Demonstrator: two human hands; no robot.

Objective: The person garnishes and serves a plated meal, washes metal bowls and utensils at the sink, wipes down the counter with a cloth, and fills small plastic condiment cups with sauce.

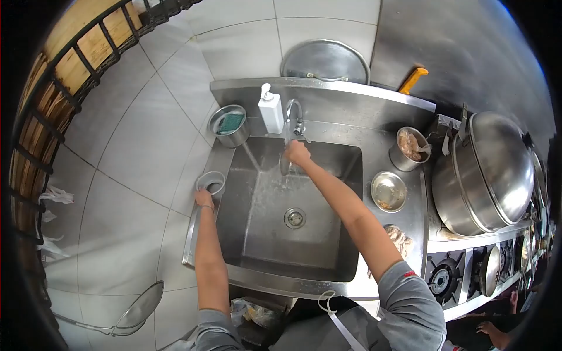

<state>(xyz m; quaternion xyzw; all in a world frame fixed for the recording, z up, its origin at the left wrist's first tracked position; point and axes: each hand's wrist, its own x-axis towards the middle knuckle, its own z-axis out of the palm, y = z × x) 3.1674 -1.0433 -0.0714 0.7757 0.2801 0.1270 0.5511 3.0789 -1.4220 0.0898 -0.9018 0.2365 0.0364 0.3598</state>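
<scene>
My left hand [204, 198] grips the near side of a round clear plastic container [214, 178] on the sink's left ledge. Below the tap [294, 110], my right hand [297, 152] is closed in the running water. A thin, rounded, shiny shape [285, 166] shows beside its fingers; I cannot make out what it is. Water splashes into the steel sink [275, 251], whose drain [295, 218] is uncovered. Behind the tap's left side stands a white pump bottle [271, 111].
A steel pot with a green scouring pad [229, 123] stands at back left. On the right are a pot of food [411, 146], a metal bowl [389, 192], a crumpled cloth [398, 240], a large steel pot [468, 187] and stove burners [443, 279]. Another person's hand [486, 328] shows at lower right.
</scene>
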